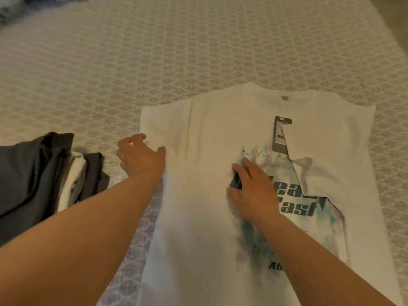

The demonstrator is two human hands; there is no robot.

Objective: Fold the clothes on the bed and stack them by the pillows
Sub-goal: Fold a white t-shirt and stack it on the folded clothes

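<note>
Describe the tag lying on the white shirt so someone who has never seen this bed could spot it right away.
Start at the patterned bedspread and find the white T-shirt spread flat on it, print side up. Below the collar, right of centre, lies the hang tag. It is a narrow dark card with a barcode label, the only dark loose item on the shirt, apart from the teal lettering below it.

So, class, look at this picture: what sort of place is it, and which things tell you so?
Most likely a bedroom. A patterned bedspread covers the whole surface, a white printed T-shirt with its tag lies spread on it, and a pile of folded clothes sits beside it.
</note>
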